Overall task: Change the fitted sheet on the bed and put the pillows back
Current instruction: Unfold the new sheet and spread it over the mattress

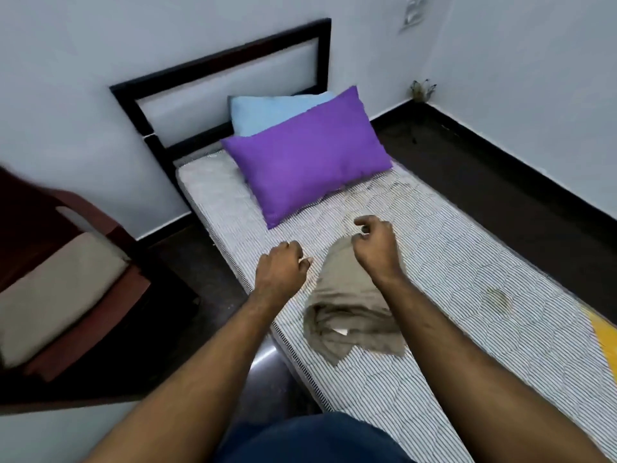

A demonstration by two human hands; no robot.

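Observation:
A crumpled beige sheet [347,315] lies on the bare striped mattress [467,279], bunched near the mattress's left edge. Its narrow upper end rises to my right hand [375,243], whose curled thumb and fingers appear to pinch it. My left hand [282,267] is a fist just left of the sheet, holding nothing. A purple pillow [307,155] rests at the head of the mattress, leaning on a light blue pillow [267,111] against the black headboard [220,61].
A dark red chair with a beige cushion [56,295] stands left of the bed across a narrow strip of dark floor. White walls close in behind and to the right. A yellow patch [604,335] shows at the mattress's right edge.

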